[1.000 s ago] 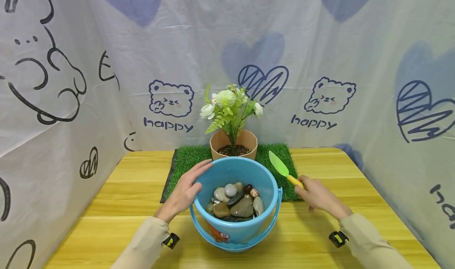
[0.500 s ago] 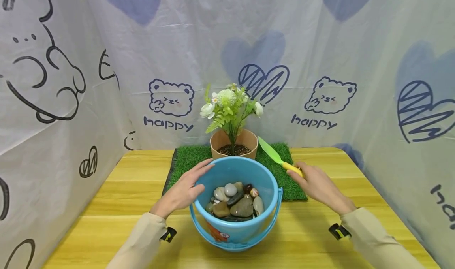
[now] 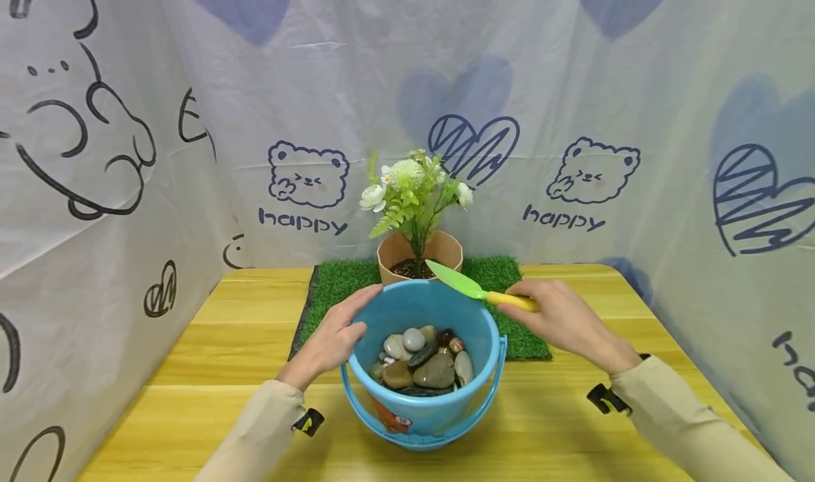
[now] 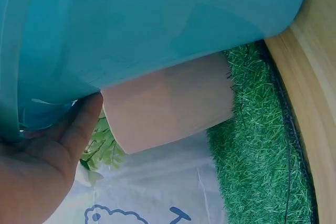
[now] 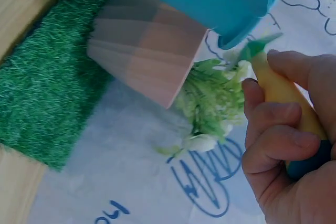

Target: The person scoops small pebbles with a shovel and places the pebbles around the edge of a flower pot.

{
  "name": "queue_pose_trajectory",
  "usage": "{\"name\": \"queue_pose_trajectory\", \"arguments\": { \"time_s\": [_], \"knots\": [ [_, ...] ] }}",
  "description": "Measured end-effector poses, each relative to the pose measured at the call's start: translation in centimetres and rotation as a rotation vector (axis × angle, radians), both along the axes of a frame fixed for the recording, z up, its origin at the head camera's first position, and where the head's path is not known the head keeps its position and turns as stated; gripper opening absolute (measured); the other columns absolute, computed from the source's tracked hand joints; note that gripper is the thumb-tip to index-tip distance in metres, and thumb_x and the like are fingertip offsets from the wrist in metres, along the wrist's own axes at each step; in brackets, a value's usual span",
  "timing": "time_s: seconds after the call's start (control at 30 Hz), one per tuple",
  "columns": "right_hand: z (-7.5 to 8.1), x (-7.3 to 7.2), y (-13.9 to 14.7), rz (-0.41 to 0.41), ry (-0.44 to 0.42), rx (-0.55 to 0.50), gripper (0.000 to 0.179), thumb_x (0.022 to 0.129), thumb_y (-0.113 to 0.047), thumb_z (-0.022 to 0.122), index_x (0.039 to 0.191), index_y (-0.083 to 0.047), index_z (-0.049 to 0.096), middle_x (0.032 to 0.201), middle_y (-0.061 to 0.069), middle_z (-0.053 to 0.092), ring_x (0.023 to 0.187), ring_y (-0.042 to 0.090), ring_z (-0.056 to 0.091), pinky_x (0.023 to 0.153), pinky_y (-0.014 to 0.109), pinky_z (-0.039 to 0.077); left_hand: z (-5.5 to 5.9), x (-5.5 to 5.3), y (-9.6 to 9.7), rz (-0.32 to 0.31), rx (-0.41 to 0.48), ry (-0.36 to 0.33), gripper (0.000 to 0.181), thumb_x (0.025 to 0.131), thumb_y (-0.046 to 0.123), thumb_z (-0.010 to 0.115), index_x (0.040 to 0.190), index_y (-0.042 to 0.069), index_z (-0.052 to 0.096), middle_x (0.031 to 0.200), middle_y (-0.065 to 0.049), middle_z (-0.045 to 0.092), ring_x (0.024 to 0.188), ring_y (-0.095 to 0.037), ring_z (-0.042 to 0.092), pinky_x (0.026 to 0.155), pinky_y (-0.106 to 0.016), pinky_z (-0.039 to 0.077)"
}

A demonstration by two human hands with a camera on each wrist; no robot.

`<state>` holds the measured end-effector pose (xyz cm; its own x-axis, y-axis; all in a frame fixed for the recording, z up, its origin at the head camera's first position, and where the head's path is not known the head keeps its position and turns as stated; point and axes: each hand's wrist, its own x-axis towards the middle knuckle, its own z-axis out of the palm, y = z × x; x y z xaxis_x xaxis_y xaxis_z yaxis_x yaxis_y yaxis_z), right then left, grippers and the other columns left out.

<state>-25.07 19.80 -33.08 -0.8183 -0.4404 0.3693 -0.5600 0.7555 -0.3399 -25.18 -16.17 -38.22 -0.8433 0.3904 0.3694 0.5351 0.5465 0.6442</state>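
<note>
A blue bucket [image 3: 423, 422] stands on the table with several smooth stones [image 3: 435, 371] inside. My left hand [image 3: 331, 337] holds its left rim, the thumb over the edge and the fingers along the outside. In the left wrist view a fingertip [image 4: 93, 103] lies by the outer wall. My right hand [image 3: 567, 323] grips the yellow handle of a garden trowel [image 3: 458, 280]. Its green blade overlaps the bucket's far right rim and points toward the flowerpot. In the right wrist view the fingers [image 5: 281, 148] curl round the trowel handle [image 5: 286, 95].
Directly behind the bucket, a peach flowerpot [image 3: 387, 255] holds dark soil and white flowers with green leaves [image 3: 407, 195]. It stands on a green artificial grass mat [image 3: 496, 273]. A printed white curtain [image 3: 376, 93] encloses the wooden table [image 3: 210, 376] at the back and sides.
My right hand has moved up and left with the trowel, its blade swinging from over the grass mat to the bucket's far rim. The left hand stays at the bucket's rim.
</note>
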Motion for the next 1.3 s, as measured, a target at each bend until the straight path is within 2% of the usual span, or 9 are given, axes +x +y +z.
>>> {"name": "queue_pose_trajectory", "arguments": {
  "time_s": [0.1, 0.33, 0.77, 1.03, 1.3],
  "knots": [
    [0.7, 0.2, -0.5, 0.040, 0.014, 0.035, 0.015, 0.089, -0.030, 0.071, 0.095, -0.018, 0.075, 0.067, -0.011, 0.055, 0.052, 0.004, 0.044, 0.050, 0.021, 0.040, -0.1, 0.0, 0.1, 0.000, 0.010, 0.006, 0.068, 0.083, 0.001, 0.043, 0.151, 0.009, 0.039, 0.155, -0.013, 0.039, 0.140, -0.036, 0.040, 0.109, -0.055, 0.037],
    [2.3, 0.7, -1.7, 0.132, -0.063, 0.104, 0.016, 0.087, -0.032, 0.072, 0.096, -0.020, 0.077, 0.074, -0.014, 0.065, 0.049, 0.000, 0.045, 0.050, 0.021, 0.041, -0.2, 0.0, 0.1, 0.003, 0.017, 0.019, 0.068, 0.083, 0.001, 0.042, 0.151, 0.009, 0.040, 0.154, -0.012, 0.040, 0.140, -0.035, 0.041, 0.108, -0.055, 0.037],
    [3.6, -0.3, -3.0, 0.283, -0.132, 0.210, 0.007, 0.081, -0.030, 0.078, 0.079, -0.023, 0.076, 0.064, -0.017, 0.061, 0.051, -0.001, 0.047, 0.050, 0.020, 0.044, -0.3, 0.0, 0.1, 0.000, 0.016, 0.041, 0.068, 0.082, 0.000, 0.042, 0.150, 0.005, 0.040, 0.154, -0.014, 0.040, 0.138, -0.036, 0.042, 0.107, -0.054, 0.038],
    [4.7, -0.7, -3.3, 0.303, -0.218, 0.269, 0.006, 0.078, -0.030, 0.080, 0.076, -0.024, 0.078, 0.065, -0.018, 0.065, 0.052, -0.001, 0.052, 0.052, 0.020, 0.047, -0.3, 0.0, 0.2, -0.001, 0.021, 0.052, 0.068, 0.082, 0.000, 0.042, 0.149, 0.004, 0.040, 0.153, -0.014, 0.041, 0.138, -0.036, 0.043, 0.108, -0.054, 0.037],
    [4.8, -1.0, -4.3, 0.312, -0.227, 0.300, 0.007, 0.079, -0.031, 0.079, 0.077, -0.025, 0.078, 0.065, -0.017, 0.065, 0.050, -0.001, 0.049, 0.050, 0.020, 0.045, -0.4, 0.0, 0.2, -0.003, 0.025, 0.045, 0.068, 0.082, 0.001, 0.041, 0.150, 0.007, 0.040, 0.154, -0.014, 0.040, 0.138, -0.035, 0.042, 0.108, -0.054, 0.037]
  ]
}}
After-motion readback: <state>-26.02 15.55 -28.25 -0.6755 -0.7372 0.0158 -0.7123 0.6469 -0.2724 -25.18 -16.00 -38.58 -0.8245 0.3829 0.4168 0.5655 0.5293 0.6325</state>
